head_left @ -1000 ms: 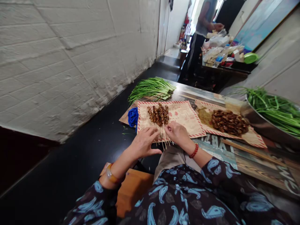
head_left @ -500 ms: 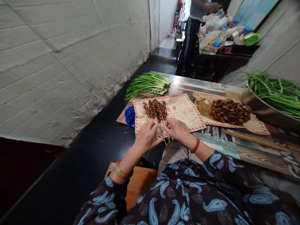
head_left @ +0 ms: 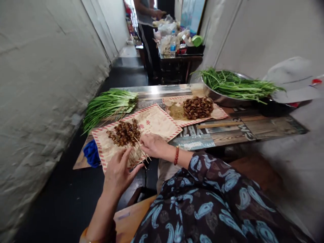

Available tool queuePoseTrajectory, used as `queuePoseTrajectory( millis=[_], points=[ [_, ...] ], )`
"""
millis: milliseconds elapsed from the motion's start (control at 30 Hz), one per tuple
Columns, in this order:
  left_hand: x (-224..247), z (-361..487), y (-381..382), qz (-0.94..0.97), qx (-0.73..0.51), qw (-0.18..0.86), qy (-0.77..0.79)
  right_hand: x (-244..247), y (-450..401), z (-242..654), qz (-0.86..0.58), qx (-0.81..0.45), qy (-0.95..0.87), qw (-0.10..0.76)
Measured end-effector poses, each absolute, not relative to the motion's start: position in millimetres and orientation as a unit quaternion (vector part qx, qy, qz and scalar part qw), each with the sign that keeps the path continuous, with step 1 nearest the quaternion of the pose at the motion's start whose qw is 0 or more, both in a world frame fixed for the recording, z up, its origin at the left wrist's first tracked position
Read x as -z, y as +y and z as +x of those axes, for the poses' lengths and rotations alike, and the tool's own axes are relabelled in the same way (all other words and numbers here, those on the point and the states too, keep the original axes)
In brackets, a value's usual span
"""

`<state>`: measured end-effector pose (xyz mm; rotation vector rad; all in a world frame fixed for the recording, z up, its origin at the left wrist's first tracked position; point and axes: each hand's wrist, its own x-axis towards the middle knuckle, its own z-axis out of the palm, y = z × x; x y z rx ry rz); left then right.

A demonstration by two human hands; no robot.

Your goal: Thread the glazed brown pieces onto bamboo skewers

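Several skewers of dark brown glazed pieces (head_left: 125, 132) lie side by side on a red-and-white bordered paper sheet (head_left: 164, 118). Their bare wooden ends point towards me. My right hand (head_left: 155, 145) has its fingers curled and closed on the skewer sticks (head_left: 137, 153) at the right side of the row. Left of them, my left hand (head_left: 117, 172) is open, thumb and fingers apart, beside the bare ends; whether its fingertips touch a stick I cannot tell. Behind the right hand, a second paper sheet (head_left: 165, 100) carries a heap of loose brown pieces (head_left: 197, 108).
Loose wooden sticks (head_left: 220, 125) lie right of my hands. A bunch of green stalks (head_left: 108, 106) rests at the table's left, near a blue bundle (head_left: 91, 153). A metal bowl (head_left: 215, 95) holds more greens. Another person (head_left: 146, 40) stands by a far table with bags and a bottle (head_left: 173, 44).
The view has swung to the right, so the table sits further left. My left hand has spread its fingers away from the sticks; my right hand stays at the skewers.
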<state>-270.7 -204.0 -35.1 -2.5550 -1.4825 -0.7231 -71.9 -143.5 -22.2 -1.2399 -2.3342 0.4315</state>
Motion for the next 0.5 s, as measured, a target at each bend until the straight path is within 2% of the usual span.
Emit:
queuePoseTrajectory(
  millis=[133, 267, 367, 500],
  points=[
    [16.0, -262.2, -221.4, -0.777, 0.341, 0.046, -0.527, 11.8, -159.2, -29.0, -0.439, -0.14, -0.846, 0.267],
    [1.3, -215.0, -233.5, -0.729, 0.439, -0.097, -0.516, 7.9, -182.9, 57.4, -0.466, -0.102, -0.834, 0.278],
    [1.8, -153.4, -225.8, -0.765, 0.406, -0.212, -0.452, 11.1, -196.8, 129.2, -0.52, -0.072, -0.804, 0.277],
    [13.8, -65.9, -198.6, -0.81, 0.338, -0.284, -0.386, 19.9, -199.9, 216.5, -0.583, -0.012, -0.761, 0.284]
  ],
)
